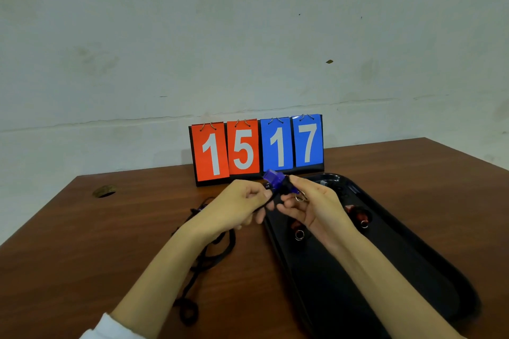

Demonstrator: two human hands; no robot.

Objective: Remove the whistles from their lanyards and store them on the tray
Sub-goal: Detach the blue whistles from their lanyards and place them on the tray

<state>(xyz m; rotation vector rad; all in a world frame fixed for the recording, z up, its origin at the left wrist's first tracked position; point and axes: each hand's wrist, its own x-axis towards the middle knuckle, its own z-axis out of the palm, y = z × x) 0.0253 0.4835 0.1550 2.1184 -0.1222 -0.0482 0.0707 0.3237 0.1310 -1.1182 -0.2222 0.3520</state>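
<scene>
A blue whistle (275, 179) with a small metal ring is held up between both hands, over the near-left edge of the black tray (429, 278). My right hand (311, 206) grips the whistle's body and ring. My left hand (237, 208) pinches the black lanyard clip beside it. The black lanyard cords (209, 253) lie in a heap on the table under my left wrist. Two red whistles with rings lie on the tray, one (298, 230) below my right hand and one (359, 216) to its right.
A flip scoreboard (256, 148) reading 15 and 17 stands at the back of the brown wooden table (82, 228), against a pale wall. A small hole (104, 191) is in the tabletop at the left. A dark object lies at the tray's far end.
</scene>
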